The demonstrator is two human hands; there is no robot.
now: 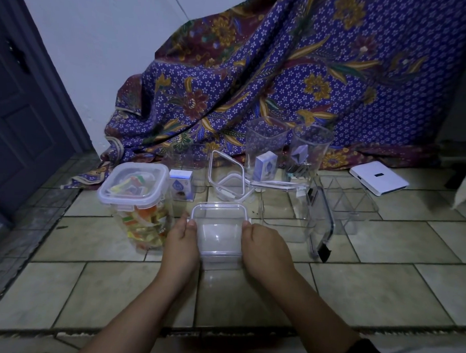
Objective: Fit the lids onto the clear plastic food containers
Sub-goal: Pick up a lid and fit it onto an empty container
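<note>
Head view: both hands clasp a lidded clear box [219, 230] on the tiled floor [355, 288].
Left hand [182, 239] and right hand [263, 247] grip its sides; next, probably pressing the lid [218, 211] fully shut.

- The view is dim, with a cold bluish cast; the light is soft and its source cannot be told.
- A faint sheen lies on the tiled floor [219, 281].
- Wide-angle distortion bends the door [21, 113] at the left edge.
- The clear plastic container [218, 235] looks hazy, with faint edges.
</note>
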